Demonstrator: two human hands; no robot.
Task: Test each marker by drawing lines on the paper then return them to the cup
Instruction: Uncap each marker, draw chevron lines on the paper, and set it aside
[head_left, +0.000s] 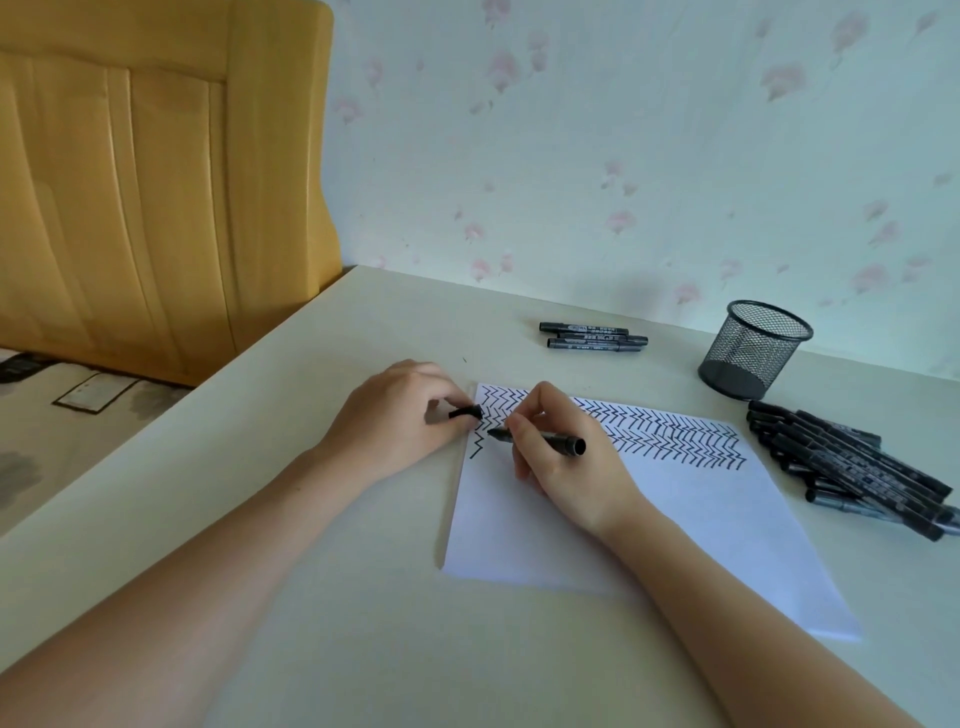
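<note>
Right hand (558, 452) pinches the uncapped marker (540, 440), long axis lying left-right, tip leftward over the paper (597, 519) at its left edge, just beside the cap (466, 412) pinched in the left hand (400, 415); mesh cup (753, 348) far right, nearer the right hand.

Both bare forearms enter from the bottom of the frame and converge toward its centre. The left hand (402, 413) lies just left of centre, knuckles up, fingers curled, thumb and forefinger pinching a small black cap (466, 413). The right hand (558, 454) sits just right of centre, wrist lower right, fingers bent in a writing grip round a black marker (540, 440) whose tip points left toward the left hand's fingertips
</note>
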